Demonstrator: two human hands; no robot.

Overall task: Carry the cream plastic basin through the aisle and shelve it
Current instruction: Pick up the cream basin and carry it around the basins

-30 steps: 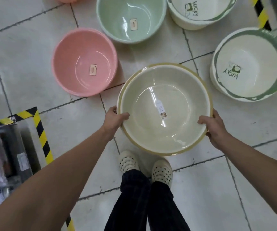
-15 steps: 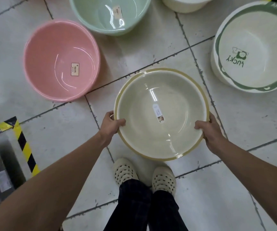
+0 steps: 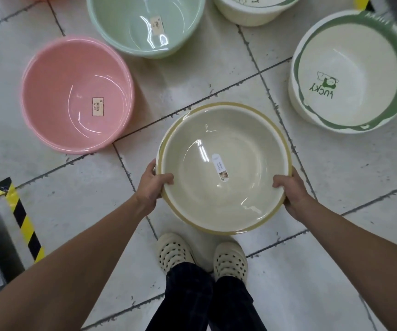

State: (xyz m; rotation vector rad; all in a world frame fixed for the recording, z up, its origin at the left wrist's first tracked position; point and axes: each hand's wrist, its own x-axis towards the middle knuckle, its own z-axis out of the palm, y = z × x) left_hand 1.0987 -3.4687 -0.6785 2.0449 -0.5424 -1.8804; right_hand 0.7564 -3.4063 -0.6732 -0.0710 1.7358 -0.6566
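The cream plastic basin (image 3: 223, 149) with a tan rim and a white label inside hangs above the tiled floor, right in front of my feet. My left hand (image 3: 152, 185) grips its left rim, thumb over the edge. My right hand (image 3: 293, 192) grips the right rim the same way. The basin is level, mouth up, with nothing inside.
On the floor lie a pink basin (image 3: 75, 94) to the left, a pale green basin (image 3: 145, 22) beyond it, and two white basins with green rims (image 3: 350, 72) (image 3: 252, 10) to the right and top. Yellow-black hazard tape (image 3: 23, 218) edges a metal fixture at the lower left.
The basin stays held in both hands. The floor basins have shifted rightward and slightly down in view since half a second ago, as my head turned.
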